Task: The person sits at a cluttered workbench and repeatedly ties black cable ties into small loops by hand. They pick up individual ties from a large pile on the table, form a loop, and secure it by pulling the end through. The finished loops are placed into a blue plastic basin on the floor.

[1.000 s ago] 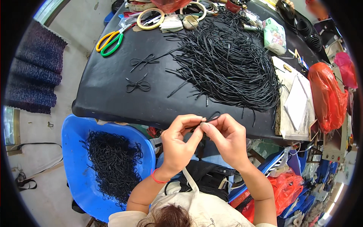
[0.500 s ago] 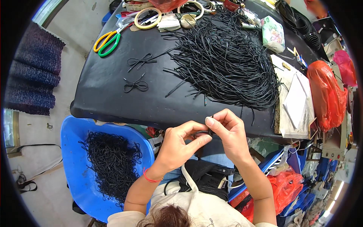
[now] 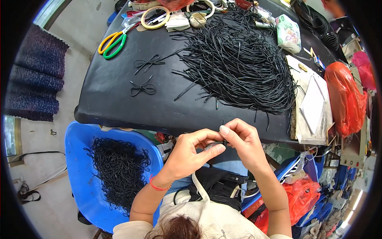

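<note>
Close together in front of the table edge, my two hands work on one black cord. My left hand pinches it between thumb and fingers, where a bit of a loop shows. With thumb and fingertips, my right hand grips the same cord, and a short end sticks up above the thumb. The rest of the cord is hidden by my fingers. Beyond my hands lies a big pile of loose black cords. To its left rest two cords tied in bows, an upper bow and a lower bow.
A blue tub of looped black cords stands below the table's left side. Scissors with yellow and green handles, a tape roll and a tissue pack lie on the black table. A red bag is at right.
Both hands have shifted slightly right and down, still pinching the cord. More of the cord's loop shows at the left thumb.
</note>
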A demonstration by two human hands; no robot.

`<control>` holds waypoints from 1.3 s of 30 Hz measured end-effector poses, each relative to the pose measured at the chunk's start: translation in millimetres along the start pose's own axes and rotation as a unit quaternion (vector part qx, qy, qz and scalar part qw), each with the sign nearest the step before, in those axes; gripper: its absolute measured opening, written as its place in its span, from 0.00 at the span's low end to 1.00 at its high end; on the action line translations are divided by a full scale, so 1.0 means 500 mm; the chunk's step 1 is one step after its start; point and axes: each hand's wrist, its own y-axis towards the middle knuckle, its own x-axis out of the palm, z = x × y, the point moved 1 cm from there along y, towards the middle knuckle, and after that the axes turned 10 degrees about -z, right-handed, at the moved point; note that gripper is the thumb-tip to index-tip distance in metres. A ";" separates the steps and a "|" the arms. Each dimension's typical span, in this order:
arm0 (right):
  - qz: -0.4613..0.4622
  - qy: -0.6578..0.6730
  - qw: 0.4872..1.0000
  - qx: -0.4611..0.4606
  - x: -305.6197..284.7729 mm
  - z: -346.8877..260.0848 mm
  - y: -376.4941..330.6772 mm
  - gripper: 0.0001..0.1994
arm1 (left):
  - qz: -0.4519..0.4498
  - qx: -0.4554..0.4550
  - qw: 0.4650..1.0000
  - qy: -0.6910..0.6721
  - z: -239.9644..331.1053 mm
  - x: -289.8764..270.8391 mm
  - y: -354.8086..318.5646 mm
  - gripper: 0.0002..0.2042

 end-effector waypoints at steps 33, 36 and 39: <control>0.076 -0.030 0.997 -0.009 -0.015 0.030 0.000 0.12 | 0.021 0.008 0.995 -0.093 -0.035 0.011 0.010 0.10; 0.067 0.009 0.998 0.013 -0.016 0.024 -0.012 0.11 | 0.012 0.019 0.991 -0.130 -0.028 0.006 0.015 0.11; 0.056 0.000 0.998 0.003 -0.017 0.023 -0.014 0.10 | 0.034 -0.001 0.990 -0.134 -0.030 0.012 0.016 0.10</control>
